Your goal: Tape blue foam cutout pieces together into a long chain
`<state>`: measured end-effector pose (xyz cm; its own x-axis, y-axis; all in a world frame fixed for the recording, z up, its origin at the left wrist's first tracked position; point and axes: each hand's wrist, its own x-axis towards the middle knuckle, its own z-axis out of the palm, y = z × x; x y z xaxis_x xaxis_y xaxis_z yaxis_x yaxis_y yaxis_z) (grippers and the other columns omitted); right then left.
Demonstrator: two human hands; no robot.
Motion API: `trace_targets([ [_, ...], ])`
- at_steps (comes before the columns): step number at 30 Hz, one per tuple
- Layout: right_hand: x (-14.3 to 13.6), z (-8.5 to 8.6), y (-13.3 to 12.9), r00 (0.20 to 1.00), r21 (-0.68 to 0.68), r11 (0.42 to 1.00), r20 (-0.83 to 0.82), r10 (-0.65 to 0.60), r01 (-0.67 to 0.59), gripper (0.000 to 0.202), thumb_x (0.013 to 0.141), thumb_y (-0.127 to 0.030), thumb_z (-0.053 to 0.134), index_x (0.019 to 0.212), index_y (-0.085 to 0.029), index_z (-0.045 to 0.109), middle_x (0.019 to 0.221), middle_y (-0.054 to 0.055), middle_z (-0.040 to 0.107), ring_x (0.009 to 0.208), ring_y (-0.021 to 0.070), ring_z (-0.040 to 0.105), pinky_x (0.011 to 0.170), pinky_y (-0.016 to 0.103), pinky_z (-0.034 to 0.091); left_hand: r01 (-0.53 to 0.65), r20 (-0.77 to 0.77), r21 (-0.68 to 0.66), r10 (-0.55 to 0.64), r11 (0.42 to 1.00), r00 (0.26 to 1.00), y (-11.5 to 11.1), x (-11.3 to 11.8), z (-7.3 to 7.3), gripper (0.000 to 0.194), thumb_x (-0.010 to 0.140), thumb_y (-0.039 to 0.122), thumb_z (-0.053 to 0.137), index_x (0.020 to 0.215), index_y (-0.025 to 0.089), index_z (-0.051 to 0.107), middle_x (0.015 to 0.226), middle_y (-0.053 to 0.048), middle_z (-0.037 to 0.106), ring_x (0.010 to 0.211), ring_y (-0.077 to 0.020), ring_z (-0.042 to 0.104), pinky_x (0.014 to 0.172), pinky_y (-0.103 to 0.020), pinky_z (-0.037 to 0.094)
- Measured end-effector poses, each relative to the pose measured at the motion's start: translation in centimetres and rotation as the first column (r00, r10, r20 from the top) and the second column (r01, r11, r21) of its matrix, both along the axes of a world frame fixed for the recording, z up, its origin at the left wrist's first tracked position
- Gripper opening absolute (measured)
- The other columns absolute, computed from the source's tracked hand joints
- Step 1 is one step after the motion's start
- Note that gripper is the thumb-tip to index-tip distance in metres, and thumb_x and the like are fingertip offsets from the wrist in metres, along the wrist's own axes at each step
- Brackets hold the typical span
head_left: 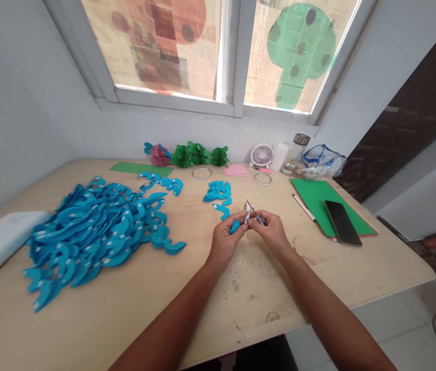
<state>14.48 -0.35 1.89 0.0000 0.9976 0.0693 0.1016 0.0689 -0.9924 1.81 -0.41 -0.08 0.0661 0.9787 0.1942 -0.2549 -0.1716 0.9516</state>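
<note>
My left hand [223,237] is closed on a curved blue paper piece [234,226], which shows between thumb and fingers. My right hand [272,234] is closed around a small pair of scissors [255,212], its dark blades pointing up and away. A thin white strip [247,216] sits between the fingertips of both hands; which hand grips it I cannot tell. Just beyond the left hand lie a loose blue paper curl [222,210] and a small stack of blue paper pieces [218,190]. A white roll, partly hidden, is behind the fingertips.
A large heap of blue paper pieces [102,232] with white patches covers the left side, beside a white case [5,242]. At right, a phone [342,222] rests on green sheets [311,198] near a pen [303,207]. A fan [262,155] and glass bottle [299,149] stand behind.
</note>
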Motion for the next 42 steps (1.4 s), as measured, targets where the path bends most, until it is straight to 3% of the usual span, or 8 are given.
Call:
trace_targets([
  [10, -0.1, -0.1, 0.3, 0.992, -0.085, 0.991, -0.074, -0.105, 0.098, 0.026, 0.060, -0.038, 0.065, 0.070, -0.015, 0.058, 0.048, -0.006, 0.045, 0.043, 0.0062, 0.037, 0.043, 0.019, 0.029, -0.008, -0.083, 0.023, 0.009, 1.000, 0.997, -0.8, 0.5, 0.4, 0.037, 0.069, 0.024, 0.065, 0.106, 0.019, 0.062, 0.089, -0.005, 0.068, 0.089, -0.0194, 0.063, 0.075, -0.029, 0.050],
  [14, 0.1, -0.2, 0.3, 0.991, -0.063, 0.990, -0.031, -0.129, 0.127, 0.027, 0.060, -0.038, 0.065, 0.070, -0.015, 0.059, 0.051, -0.004, 0.048, 0.046, 0.0069, 0.039, 0.043, 0.020, 0.029, -0.017, -0.089, 0.045, 0.021, 0.999, 0.996, -0.7, 0.6, 0.0, 0.033, 0.074, 0.024, 0.060, 0.106, 0.018, 0.060, 0.089, -0.006, 0.068, 0.087, -0.0185, 0.063, 0.077, -0.031, 0.050],
  [18, 0.7, -0.2, 0.5, 0.985, -0.020, 0.985, 0.033, -0.171, 0.172, 0.028, 0.061, -0.040, 0.063, 0.072, -0.014, 0.059, 0.052, -0.004, 0.047, 0.044, 0.0066, 0.036, 0.042, 0.020, 0.027, -0.048, -0.033, -0.017, 0.047, 0.999, 0.998, -0.2, 0.4, -0.5, 0.045, 0.073, 0.027, 0.060, 0.116, 0.017, 0.052, 0.088, -0.006, 0.068, 0.080, -0.0176, 0.064, 0.075, -0.033, 0.051],
  [22, 2.0, -0.4, 1.0, 0.955, 0.085, 0.968, 0.166, -0.246, 0.235, 0.027, 0.066, -0.040, 0.060, 0.074, -0.014, 0.059, 0.056, -0.003, 0.050, 0.048, 0.0080, 0.038, 0.045, 0.020, 0.030, -0.029, -0.005, -0.057, 0.028, 0.998, 1.000, 0.0, 0.3, -0.8, 0.042, 0.071, 0.028, 0.062, 0.111, 0.017, 0.055, 0.089, -0.007, 0.067, 0.076, -0.0168, 0.064, 0.071, -0.032, 0.052],
  [26, 3.4, -1.0, 1.4, 0.864, 0.205, 0.942, 0.383, -0.327, 0.266, 0.023, 0.071, -0.038, 0.054, 0.073, -0.016, 0.060, 0.057, -0.001, 0.053, 0.049, 0.0104, 0.043, 0.048, 0.022, 0.031, 0.008, -0.029, -0.069, -0.010, 0.998, 1.000, -0.1, 0.4, -0.8, 0.032, 0.070, 0.028, 0.062, 0.100, 0.016, 0.061, 0.084, -0.006, 0.068, 0.069, -0.0145, 0.063, 0.067, -0.029, 0.051],
  [32, 4.0, -1.2, 1.4, 0.587, 0.320, 0.911, 0.697, -0.412, 0.259, 0.015, 0.075, -0.032, 0.053, 0.079, -0.021, 0.062, 0.065, 0.002, 0.063, 0.059, 0.0155, 0.054, 0.054, 0.023, 0.032, -0.035, -0.054, -0.121, 0.028, 0.992, 0.998, 0.0, 0.3, -0.9, 0.023, 0.067, 0.025, 0.062, 0.087, 0.015, 0.065, 0.074, -0.003, 0.066, 0.060, -0.0123, 0.061, 0.059, -0.026, 0.049],
  [42, 2.5, -0.7, 0.6, 0.416, 0.333, 0.929, 0.830, -0.371, 0.162, 0.020, 0.079, -0.031, 0.054, 0.095, -0.023, 0.061, 0.076, 0.004, 0.067, 0.065, 0.0181, 0.058, 0.054, 0.025, 0.030, -0.101, -0.051, -0.128, 0.095, 0.987, 0.994, 0.3, 0.0, -0.5, 0.018, 0.066, 0.024, 0.064, 0.082, 0.014, 0.066, 0.071, -0.002, 0.066, 0.058, -0.0111, 0.060, 0.058, -0.024, 0.049],
])
